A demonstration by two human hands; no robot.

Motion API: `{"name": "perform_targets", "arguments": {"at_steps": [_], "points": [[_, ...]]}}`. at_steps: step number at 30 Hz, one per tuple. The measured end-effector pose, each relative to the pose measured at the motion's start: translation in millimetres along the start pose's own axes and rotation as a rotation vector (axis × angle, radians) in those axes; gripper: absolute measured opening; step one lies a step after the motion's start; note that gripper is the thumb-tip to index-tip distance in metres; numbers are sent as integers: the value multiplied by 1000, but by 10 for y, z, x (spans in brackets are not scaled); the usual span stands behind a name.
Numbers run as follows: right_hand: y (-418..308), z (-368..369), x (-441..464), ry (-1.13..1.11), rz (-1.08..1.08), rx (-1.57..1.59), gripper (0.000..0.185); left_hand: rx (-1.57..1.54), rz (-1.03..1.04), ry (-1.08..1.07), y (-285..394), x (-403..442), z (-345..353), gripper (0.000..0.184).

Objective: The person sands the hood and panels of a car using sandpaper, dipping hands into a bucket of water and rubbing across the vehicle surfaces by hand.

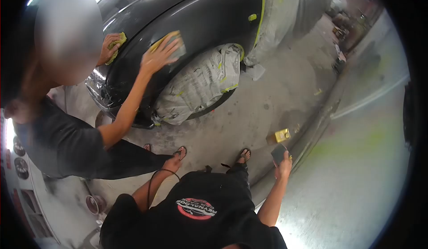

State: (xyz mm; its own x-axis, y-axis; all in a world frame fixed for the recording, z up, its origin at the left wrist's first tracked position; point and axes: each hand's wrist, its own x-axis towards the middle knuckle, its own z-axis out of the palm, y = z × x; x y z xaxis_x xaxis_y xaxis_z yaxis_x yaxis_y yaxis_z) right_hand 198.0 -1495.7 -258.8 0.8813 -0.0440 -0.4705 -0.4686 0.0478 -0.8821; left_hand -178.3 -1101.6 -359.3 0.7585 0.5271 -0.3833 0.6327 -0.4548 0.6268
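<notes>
At lower left, my left hand (171, 164) is closed beside a sandalled foot; what it holds, if anything, cannot be made out. A thin black hose (150, 182) loops by its wrist. My right hand (284, 164) grips a dark grey flat pad (279, 153), just below a yellow can (282, 135). Both hands are away from the black car panel (209, 14). A co-worker's hand presses a yellow-and-grey pad (178, 43) on that panel, blurred. Their other hand rests on a yellow-green cloth (117, 48) at the panel's edge.
The co-worker (67, 137) leans in from the left. Plastic and tape mask the wheel (200, 81) and the car's side (281, 17). A large pale panel (356, 159) stands along the right. A round container (96, 203) sits at lower left.
</notes>
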Motion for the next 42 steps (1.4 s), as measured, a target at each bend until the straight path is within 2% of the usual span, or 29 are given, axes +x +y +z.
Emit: {"name": "perform_targets", "arguments": {"at_steps": [1,2,3,4,5,6,8,9,12,15,19,21,24,27,31,34,37,38,39,42], "points": [[-101,-39,296,36,12,-10,44,-40,4,47,226,353,45,36],[-230,-76,537,28,8,-53,44,-3,88,8,210,772,95,44],[-369,-110,779,-4,13,-75,45,-264,-39,4,395,1154,114,51],[-504,-111,1021,-38,21,-92,46,-566,-203,227,1269,1266,-127,54],[-607,-128,1148,-64,29,-113,48,-385,-95,408,1008,1885,51,66],[-790,-19,1271,-23,47,-116,49,-647,-170,455,1580,1963,-232,73],[-1067,168,1658,-87,58,-176,52,-920,-219,793,2262,2387,-488,83],[-1146,260,1805,-118,75,-213,53,-897,-209,1072,2172,2643,-446,84],[-1446,711,2201,-172,62,-316,53,-577,-383,1253,1934,2981,-641,77],[-1396,1048,2855,-355,-22,-398,46,-608,-382,1375,1961,3099,-893,73],[-1337,1439,3375,-378,46,-540,43,-665,-508,1592,2012,3267,-1177,71],[-1015,1220,3938,-422,27,-691,40,-648,-505,1601,2101,3297,-1246,70],[-925,753,4330,-585,-43,-1231,33,-645,-486,1659,2064,3476,-1287,71],[-829,268,4699,-670,-123,-1550,33,-660,-520,1690,2038,3543,-1295,71],[-850,85,5127,-663,-143,-1574,35,-856,-527,1844,1912,3540,-1451,78],[-950,192,5481,-671,-158,-1543,36,-1432,-255,2078,1822,3480,-1760,94],[-1090,422,5900,-684,-178,-1501,37,-1553,-185,2035,1885,3390,-1974,110],[-1141,497,6048,-692,-184,-1483,37,-1568,-258,2095,2006,3480,-2033,114],[-1188,583,6212,-703,-191,-1471,37,-1558,-155,2096,2069,3562,-2014,114],[-1340,831,6813,-753,-274,-1428,39,-1455,-195,2182,2258,3876,-1901,114]]}}
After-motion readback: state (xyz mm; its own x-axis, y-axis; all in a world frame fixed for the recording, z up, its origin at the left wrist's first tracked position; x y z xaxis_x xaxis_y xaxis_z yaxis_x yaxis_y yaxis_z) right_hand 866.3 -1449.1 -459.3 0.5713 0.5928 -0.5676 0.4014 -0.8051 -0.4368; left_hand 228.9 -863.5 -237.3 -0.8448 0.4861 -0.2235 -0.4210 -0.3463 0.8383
